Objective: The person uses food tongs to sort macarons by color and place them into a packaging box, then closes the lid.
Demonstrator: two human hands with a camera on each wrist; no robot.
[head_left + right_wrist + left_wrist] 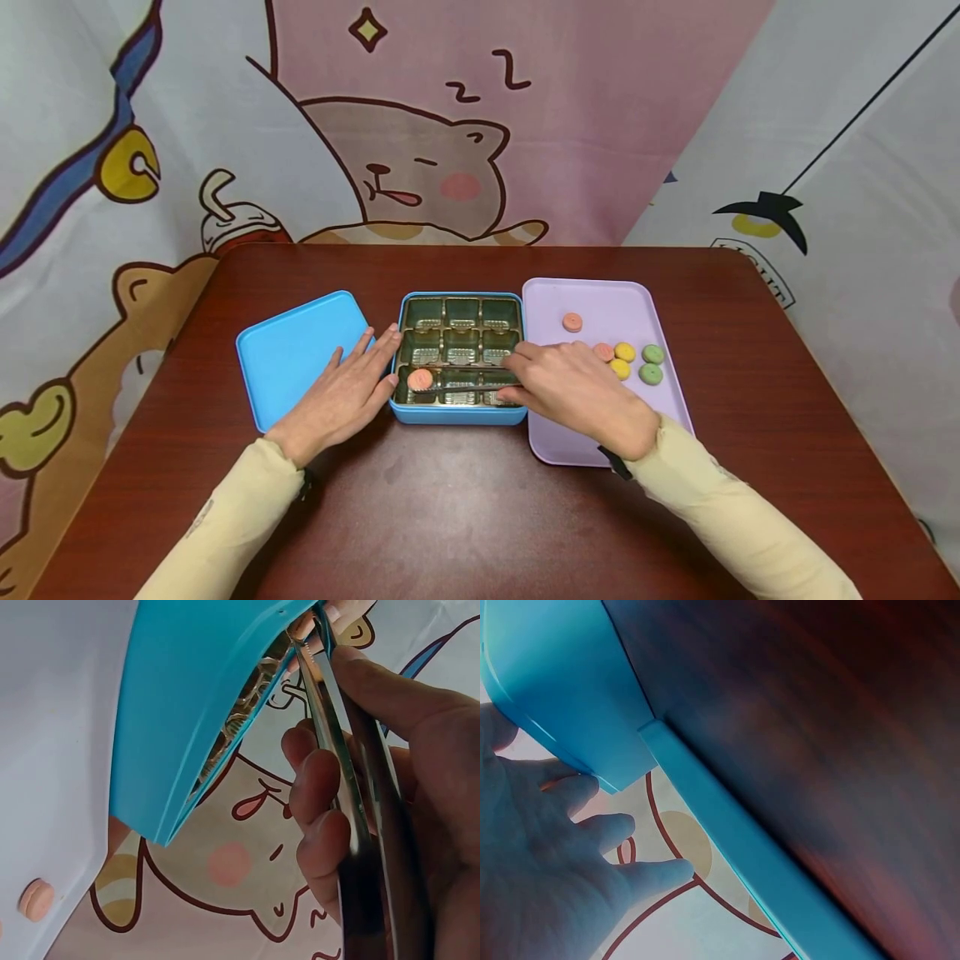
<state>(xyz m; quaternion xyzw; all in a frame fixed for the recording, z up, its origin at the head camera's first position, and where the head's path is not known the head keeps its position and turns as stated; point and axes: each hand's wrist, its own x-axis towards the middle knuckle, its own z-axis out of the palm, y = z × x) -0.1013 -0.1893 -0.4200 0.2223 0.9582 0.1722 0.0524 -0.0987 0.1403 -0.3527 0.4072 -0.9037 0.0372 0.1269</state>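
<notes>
A blue box [459, 415] with a gold tray of square compartments [461, 343] stands mid-table. My right hand [577, 387] grips metal tongs [334, 750], reaching leftward over the box's front row. At their tips is a pink macaron [420, 381], over the front-left compartment; the right wrist view shows it at the box's rim. My left hand [341, 400] has its fingers extended, fingertips [392, 335] right at the box's left side. Its palm side shows in the left wrist view, beside the blue wall [577, 697].
Left of the box lies a blue lid [292, 358], partly under the left hand in the head view. A lilac tray [558, 446] stands at the right, bearing pink macarons [572, 322], yellow macarons [625, 352] and green macarons [651, 374]. A printed cloth [600, 100] hangs behind the table.
</notes>
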